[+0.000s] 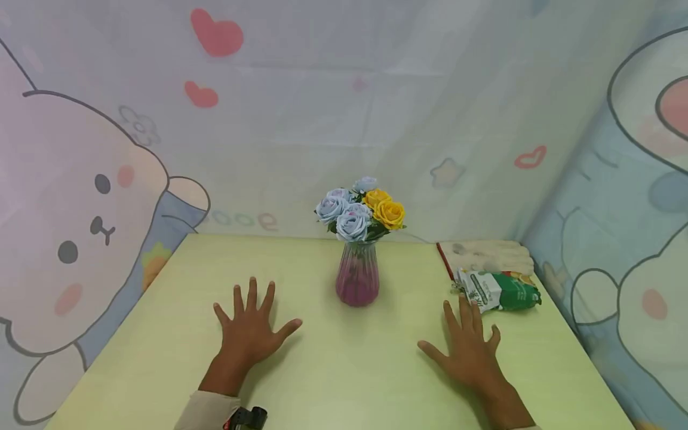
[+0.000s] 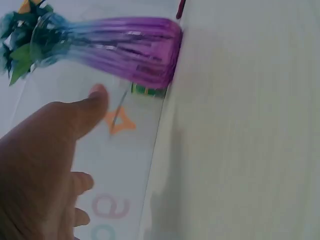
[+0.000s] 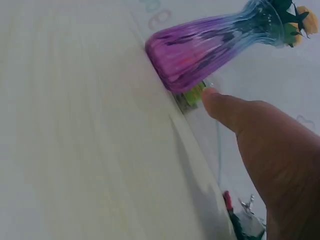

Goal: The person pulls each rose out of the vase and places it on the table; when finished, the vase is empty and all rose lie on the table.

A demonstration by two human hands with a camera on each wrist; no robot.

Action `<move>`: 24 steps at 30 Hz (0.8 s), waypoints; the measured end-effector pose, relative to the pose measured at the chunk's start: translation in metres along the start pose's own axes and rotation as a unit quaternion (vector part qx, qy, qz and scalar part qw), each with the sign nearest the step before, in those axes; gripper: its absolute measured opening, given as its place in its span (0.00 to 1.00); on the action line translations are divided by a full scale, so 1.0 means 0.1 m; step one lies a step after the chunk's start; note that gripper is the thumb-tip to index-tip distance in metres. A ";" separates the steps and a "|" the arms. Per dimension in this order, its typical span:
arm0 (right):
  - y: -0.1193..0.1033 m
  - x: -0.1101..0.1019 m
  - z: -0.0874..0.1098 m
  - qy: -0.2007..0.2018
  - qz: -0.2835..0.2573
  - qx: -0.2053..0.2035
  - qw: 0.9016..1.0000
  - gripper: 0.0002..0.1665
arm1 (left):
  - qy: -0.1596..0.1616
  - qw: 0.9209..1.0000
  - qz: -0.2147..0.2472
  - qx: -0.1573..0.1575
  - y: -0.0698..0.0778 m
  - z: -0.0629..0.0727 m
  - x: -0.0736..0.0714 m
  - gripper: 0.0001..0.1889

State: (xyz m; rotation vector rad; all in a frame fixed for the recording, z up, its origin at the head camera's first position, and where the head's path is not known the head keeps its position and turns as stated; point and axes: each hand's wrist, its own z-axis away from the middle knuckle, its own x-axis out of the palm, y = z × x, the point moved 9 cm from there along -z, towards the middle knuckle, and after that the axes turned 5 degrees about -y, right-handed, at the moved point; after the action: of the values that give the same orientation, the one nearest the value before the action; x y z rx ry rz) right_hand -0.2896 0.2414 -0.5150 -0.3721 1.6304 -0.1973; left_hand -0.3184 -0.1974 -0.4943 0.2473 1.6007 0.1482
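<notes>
A ribbed glass vase (image 1: 357,280), clear at the neck and purple below, stands upright at mid-table. It holds pale blue roses (image 1: 352,224) and yellow roses (image 1: 389,214) with green leaves. To its left, my left hand (image 1: 249,331) is spread palm down with nothing in it. My right hand (image 1: 467,352) has its fingers apart to the vase's right, also holding nothing. Both wrist views show a thumb near the vase in the picture, but the head view has each hand apart from it. Shadows fall on the table below both hands.
On the right of the table (image 1: 344,370) lies a green and white packet (image 1: 500,291), just beyond my right fingertips. Behind it is a whitish glove (image 1: 489,255) with a red cuff edge. A cartoon-printed cloth (image 1: 322,107) hangs behind and at both sides.
</notes>
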 end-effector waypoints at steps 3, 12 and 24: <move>-0.13 0.05 -0.04 0.019 -0.035 -0.039 0.998 0.62 | 0.017 0.998 0.057 0.015 0.18 -0.08 -0.04 0.56; -0.51 0.35 -0.35 0.011 -0.133 -0.120 0.984 0.57 | 0.135 0.931 0.329 0.084 0.60 -0.24 -0.34 0.37; -0.71 0.56 -0.92 -0.005 -0.218 -0.105 0.970 0.56 | 0.276 0.828 0.456 0.172 1.18 -0.30 -0.66 0.20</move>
State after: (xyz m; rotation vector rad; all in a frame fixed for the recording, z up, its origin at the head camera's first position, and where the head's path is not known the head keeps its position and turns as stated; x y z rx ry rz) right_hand -0.3754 0.1472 -0.5342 -0.8939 1.5464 -0.3527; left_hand -0.3387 -0.0985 -0.3997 1.3595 1.9491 0.7234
